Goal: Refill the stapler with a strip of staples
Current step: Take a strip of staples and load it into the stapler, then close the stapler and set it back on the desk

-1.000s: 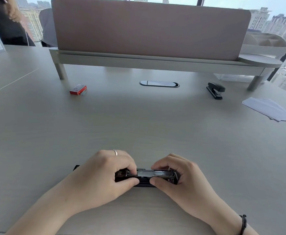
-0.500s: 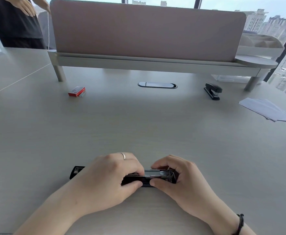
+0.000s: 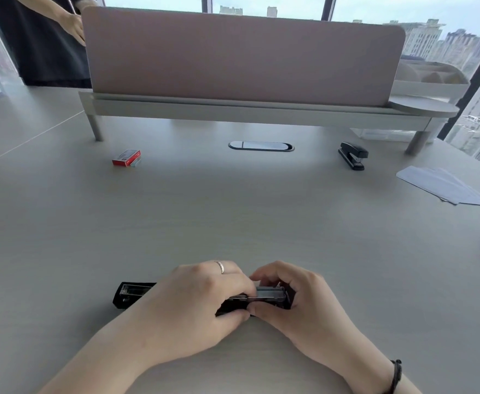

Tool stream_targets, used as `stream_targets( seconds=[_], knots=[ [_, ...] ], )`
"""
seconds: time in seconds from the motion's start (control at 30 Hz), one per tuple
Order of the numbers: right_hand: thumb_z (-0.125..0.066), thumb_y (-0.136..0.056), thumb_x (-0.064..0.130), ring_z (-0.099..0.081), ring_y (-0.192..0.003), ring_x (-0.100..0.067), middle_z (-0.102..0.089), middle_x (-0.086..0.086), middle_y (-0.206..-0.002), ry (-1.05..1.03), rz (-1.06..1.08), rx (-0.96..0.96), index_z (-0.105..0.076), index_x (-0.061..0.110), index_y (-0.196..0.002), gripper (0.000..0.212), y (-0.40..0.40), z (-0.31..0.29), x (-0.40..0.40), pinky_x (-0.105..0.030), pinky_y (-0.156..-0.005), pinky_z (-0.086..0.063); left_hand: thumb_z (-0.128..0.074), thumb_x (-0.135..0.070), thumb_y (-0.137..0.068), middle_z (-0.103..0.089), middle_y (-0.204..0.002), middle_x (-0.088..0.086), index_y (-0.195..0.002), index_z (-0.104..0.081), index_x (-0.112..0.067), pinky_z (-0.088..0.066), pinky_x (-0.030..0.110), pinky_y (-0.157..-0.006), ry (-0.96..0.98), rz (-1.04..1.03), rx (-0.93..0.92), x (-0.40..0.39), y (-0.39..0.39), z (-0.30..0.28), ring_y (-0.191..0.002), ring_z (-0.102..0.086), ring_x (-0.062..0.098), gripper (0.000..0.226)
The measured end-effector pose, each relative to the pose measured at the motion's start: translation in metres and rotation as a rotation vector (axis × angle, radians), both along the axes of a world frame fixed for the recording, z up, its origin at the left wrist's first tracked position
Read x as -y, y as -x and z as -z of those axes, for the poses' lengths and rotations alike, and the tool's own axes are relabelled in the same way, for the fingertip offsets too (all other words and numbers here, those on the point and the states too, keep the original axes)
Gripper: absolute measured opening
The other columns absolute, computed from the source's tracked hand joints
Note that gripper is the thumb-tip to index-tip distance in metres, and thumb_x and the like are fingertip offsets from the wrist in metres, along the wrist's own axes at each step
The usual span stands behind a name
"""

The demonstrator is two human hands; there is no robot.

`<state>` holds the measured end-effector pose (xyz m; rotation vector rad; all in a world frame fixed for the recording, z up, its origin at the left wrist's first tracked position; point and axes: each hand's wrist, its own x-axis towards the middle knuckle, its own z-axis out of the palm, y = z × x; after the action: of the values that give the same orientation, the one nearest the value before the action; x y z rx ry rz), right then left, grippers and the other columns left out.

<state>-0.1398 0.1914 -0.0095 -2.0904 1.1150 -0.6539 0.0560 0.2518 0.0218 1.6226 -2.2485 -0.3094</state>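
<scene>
A black stapler (image 3: 133, 294) lies flat and swung open on the grey desk near me, its lid end sticking out to the left. My left hand (image 3: 201, 297) covers its middle, thumb and fingers pinching the metal staple channel (image 3: 270, 293). My right hand (image 3: 295, 300) grips the channel's right end from both sides. A thin silvery strip shows between the two thumbs; whether it is staples I cannot tell. A red staple box (image 3: 126, 158) sits far off at the back left.
A second black stapler (image 3: 353, 158) stands closed at the back right, near white paper sheets (image 3: 443, 185). A pink divider on a raised shelf (image 3: 244, 109) runs across the back. A person in dark clothes (image 3: 48, 38) stands behind it at the left.
My left hand has slid right along the stapler, exposing more of the lid end at the left. The two hands are now closer together. The person at the back left shifted.
</scene>
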Motion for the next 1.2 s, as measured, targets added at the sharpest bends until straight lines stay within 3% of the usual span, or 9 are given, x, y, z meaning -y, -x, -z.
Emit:
stream_targets(
  seconds=[0.13, 0.3, 0.43, 0.53, 0.7, 0.93, 1.03, 1.1, 1.2],
  knots=[
    [-0.080, -0.072, 0.036, -0.062, -0.089, 0.001, -0.063, 0.024, -0.102, 0.034, -0.009, -0.028, -0.064, 0.044, -0.102, 0.034, 0.002, -0.001, 0.000, -0.008, -0.071, -0.045, -0.066, -0.040, -0.082, -0.062, -0.107, -0.031, -0.106, -0.060, -0.046, -0.053, 0.025, -0.080, -0.068, -0.045, -0.073, -0.004, -0.014, -0.003, -0.092, -0.061, -0.006, 0.027],
    [-0.081, -0.070, 0.044, -0.060, -0.085, 0.000, -0.061, 0.027, -0.100, 0.015, -0.009, -0.113, -0.070, 0.041, -0.097, 0.030, 0.017, -0.005, 0.006, -0.010, -0.068, -0.043, -0.078, -0.035, -0.076, -0.058, -0.109, -0.039, -0.101, -0.063, -0.049, -0.042, 0.006, -0.077, -0.133, -0.176, -0.059, -0.016, -0.050, -0.003, -0.099, -0.055, -0.012, 0.033],
    [-0.077, -0.070, 0.052, -0.057, -0.084, -0.004, -0.063, 0.013, -0.090, 0.042, -0.013, -0.174, -0.071, 0.039, -0.092, 0.026, 0.023, -0.004, 0.010, -0.017, -0.066, -0.040, -0.082, -0.040, -0.072, -0.059, -0.104, -0.039, -0.099, -0.063, -0.053, -0.045, 0.012, -0.075, -0.184, -0.265, -0.048, -0.024, -0.072, -0.006, -0.094, -0.057, -0.011, 0.035],
    [-0.075, -0.070, 0.053, -0.058, -0.086, -0.003, -0.064, 0.010, -0.092, 0.038, -0.018, -0.159, -0.072, 0.038, -0.090, 0.026, 0.023, -0.003, 0.010, -0.020, -0.068, -0.042, -0.082, -0.039, -0.073, -0.067, -0.099, -0.031, -0.099, -0.064, -0.052, -0.051, 0.021, -0.079, -0.233, -0.282, -0.081, -0.026, -0.077, -0.009, -0.089, -0.062, -0.005, 0.034],
    [-0.078, -0.069, 0.049, -0.058, -0.081, -0.005, -0.064, 0.010, -0.092, 0.023, -0.008, -0.127, -0.073, 0.034, -0.085, 0.022, 0.022, -0.004, 0.009, -0.020, -0.066, -0.041, -0.083, -0.034, -0.076, -0.067, -0.098, -0.029, -0.098, -0.069, -0.049, -0.051, 0.022, -0.076, -0.220, -0.267, -0.119, -0.028, -0.077, -0.014, -0.088, -0.064, 0.001, 0.030],
    [-0.080, -0.068, 0.048, -0.055, -0.074, -0.004, -0.063, 0.011, -0.089, 0.014, -0.005, -0.110, -0.073, 0.035, -0.084, 0.022, 0.022, -0.004, 0.007, -0.021, -0.064, -0.039, -0.083, -0.038, -0.071, -0.059, -0.099, -0.028, -0.099, -0.071, -0.049, -0.043, 0.013, -0.067, -0.102, -0.227, 0.021, -0.018, -0.070, -0.044, -0.087, -0.060, -0.004, 0.032],
    [-0.079, -0.069, 0.049, -0.055, -0.075, -0.004, -0.063, 0.011, -0.089, 0.019, -0.008, -0.108, -0.073, 0.036, -0.085, 0.022, 0.021, -0.006, 0.006, -0.021, -0.064, -0.038, -0.088, -0.035, -0.066, -0.065, -0.090, -0.017, -0.109, -0.061, -0.055, -0.045, 0.014, -0.068, -0.011, -0.211, -0.074, -0.013, -0.056, -0.055, -0.082, -0.059, -0.006, 0.055],
    [-0.079, -0.069, 0.048, -0.054, -0.075, -0.003, -0.063, 0.011, -0.089, 0.020, -0.010, -0.110, -0.074, 0.035, -0.086, 0.022, 0.021, -0.006, 0.006, -0.019, -0.065, -0.036, -0.090, -0.033, -0.062, -0.068, -0.089, -0.013, -0.119, -0.051, -0.058, -0.051, 0.020, -0.075, 0.003, -0.185, -0.180, -0.009, -0.045, -0.055, -0.083, -0.061, 0.004, 0.074],
    [-0.079, -0.069, 0.048, -0.053, -0.076, -0.003, -0.061, 0.011, -0.087, 0.026, -0.009, -0.121, -0.074, 0.034, -0.087, 0.023, 0.021, -0.006, 0.005, -0.017, -0.065, -0.033, -0.091, -0.026, -0.065, -0.072, -0.096, -0.014, -0.123, -0.050, -0.055, -0.052, 0.024, -0.090, -0.007, -0.132, -0.334, -0.001, -0.028, -0.043, -0.094, -0.066, 0.008, 0.076]
  ],
)
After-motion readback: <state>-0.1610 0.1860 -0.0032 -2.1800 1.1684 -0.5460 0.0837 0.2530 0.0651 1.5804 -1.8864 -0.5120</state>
